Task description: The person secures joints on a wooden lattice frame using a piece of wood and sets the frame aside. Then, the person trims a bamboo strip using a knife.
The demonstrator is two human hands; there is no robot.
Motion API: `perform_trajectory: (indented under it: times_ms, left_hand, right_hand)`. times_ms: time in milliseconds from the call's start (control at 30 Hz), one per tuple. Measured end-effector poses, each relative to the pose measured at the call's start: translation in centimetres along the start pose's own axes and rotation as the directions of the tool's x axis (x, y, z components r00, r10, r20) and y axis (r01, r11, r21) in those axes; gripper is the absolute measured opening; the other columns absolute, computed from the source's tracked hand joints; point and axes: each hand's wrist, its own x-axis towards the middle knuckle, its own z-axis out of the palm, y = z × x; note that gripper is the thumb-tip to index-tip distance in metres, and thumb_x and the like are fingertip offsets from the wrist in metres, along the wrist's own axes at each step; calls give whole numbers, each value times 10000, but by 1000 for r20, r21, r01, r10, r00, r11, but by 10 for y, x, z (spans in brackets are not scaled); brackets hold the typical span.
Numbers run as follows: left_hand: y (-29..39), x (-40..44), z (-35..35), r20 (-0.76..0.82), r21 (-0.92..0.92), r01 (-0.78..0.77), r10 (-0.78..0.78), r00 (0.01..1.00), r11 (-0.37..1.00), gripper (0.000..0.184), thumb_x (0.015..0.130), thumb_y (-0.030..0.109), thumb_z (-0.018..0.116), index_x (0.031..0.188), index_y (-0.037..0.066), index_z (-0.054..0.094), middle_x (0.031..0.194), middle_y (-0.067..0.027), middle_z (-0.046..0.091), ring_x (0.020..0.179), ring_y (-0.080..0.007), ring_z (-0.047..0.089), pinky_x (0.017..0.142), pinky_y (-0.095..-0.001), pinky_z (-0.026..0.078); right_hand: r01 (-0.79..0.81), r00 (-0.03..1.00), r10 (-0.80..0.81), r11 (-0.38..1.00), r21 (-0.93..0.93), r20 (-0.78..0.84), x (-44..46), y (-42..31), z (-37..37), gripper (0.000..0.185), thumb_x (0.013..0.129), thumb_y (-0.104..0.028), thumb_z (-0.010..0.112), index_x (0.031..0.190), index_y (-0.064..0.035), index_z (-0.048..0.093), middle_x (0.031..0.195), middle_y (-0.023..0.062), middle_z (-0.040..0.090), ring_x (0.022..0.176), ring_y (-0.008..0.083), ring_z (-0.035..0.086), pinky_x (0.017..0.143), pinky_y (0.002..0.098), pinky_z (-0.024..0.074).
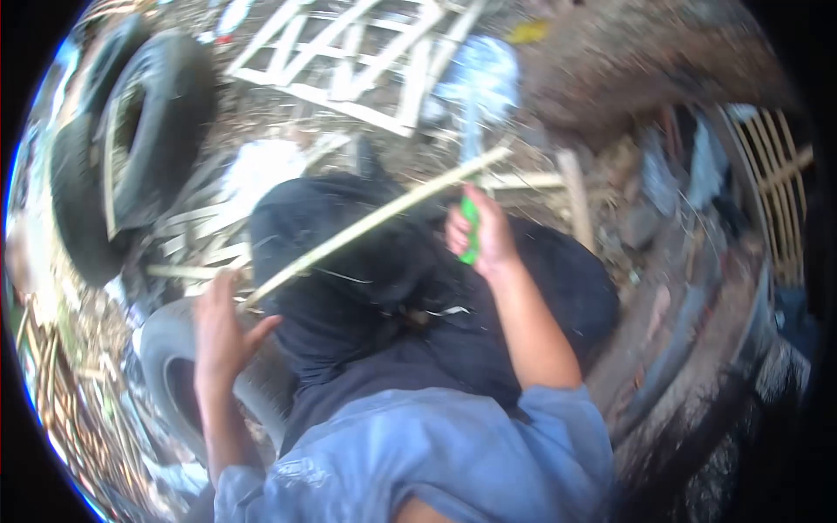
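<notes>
A long pale bamboo strip (375, 224) lies slantwise above my dark trousers (305, 209), its lower end beside my left hand. My left hand (225, 318) is open, with the thumb spread from the fingers around that end; whether it touches the strip is unclear. Closed around a green-handled knife (470, 228) is my right hand (486, 234). Beyond the strip, a pale, blurred length in line with the handle looks like its blade. The strip's upper end passes just above my right fingers.
Old tires (161, 131) stand at the left, and another tire (170, 349) is by my left forearm. Ahead lies a slatted bamboo frame (336, 91) near clear plastic (479, 78). Loose strips (205, 228) litter the ground. A bamboo lattice (776, 187) is at far right.
</notes>
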Motion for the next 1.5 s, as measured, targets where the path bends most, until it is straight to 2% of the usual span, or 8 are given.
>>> perform_trajectory:
  times_ms: [133,333,467,533,667,800,1233,1500]
  left_hand:
    - [-26,3,20,313,-88,116,-83,946,989,519,810,442,686,1087,18,570,980,-203,647,966,-395,595,886,-491,426]
    - [-40,2,55,279,-324,111,-17,960,940,530,885,504,573,798,-18,590,747,-265,611,786,-461,592,692,-514,455]
    - [-36,-2,66,192,-348,94,-27,981,933,529,906,492,553,757,-15,590,688,-255,600,720,-462,589,656,-517,457]
    - [-33,0,69,156,-383,94,-36,987,919,524,906,471,558,719,-18,575,654,-253,572,697,-455,578,631,-511,436]
    - [-29,10,66,130,-406,68,-16,991,911,552,910,457,560,650,-30,563,600,-253,534,649,-448,560,595,-502,414]
    - [-28,14,57,213,-441,112,-17,977,891,567,917,457,553,655,-45,571,606,-255,536,628,-444,553,582,-493,412]
    - [-24,29,58,346,-384,309,-175,922,870,655,895,547,548,667,-59,643,666,-290,591,694,-459,601,658,-499,475]
    - [-22,18,73,207,-322,284,-226,952,903,621,880,555,559,682,-23,666,658,-262,611,678,-439,619,643,-507,492]
  right_hand:
    - [41,999,-41,996,81,0,-4,3,-4,337,950,-434,545,966,-97,520,568,-22,370,411,89,409,372,245,361]
    - [247,963,-240,968,48,-127,-13,0,-1,419,1000,-494,384,1045,-102,523,571,-23,336,423,100,368,390,251,342]
    - [405,881,-426,904,-137,-207,-25,-3,7,444,1016,-479,339,1091,-74,504,608,-6,367,451,99,377,417,240,366]
    - [471,852,-522,731,-493,41,-27,-2,10,398,1028,-412,343,1118,-64,515,631,-12,373,477,84,382,439,223,362]
    - [553,796,-419,210,-807,436,-32,13,42,288,987,-279,488,1010,-9,586,698,98,583,601,222,596,542,347,445]
    - [535,816,-299,69,-842,494,-30,35,78,171,920,-206,587,913,-37,560,756,153,604,709,382,616,595,432,462]
    - [283,722,-626,-121,-951,295,16,-20,44,288,955,-319,536,849,-51,544,620,198,577,625,420,601,540,495,439]
    - [422,784,-362,-286,-861,504,-2,46,98,432,911,-467,569,713,-90,497,566,115,586,522,338,612,436,437,467]
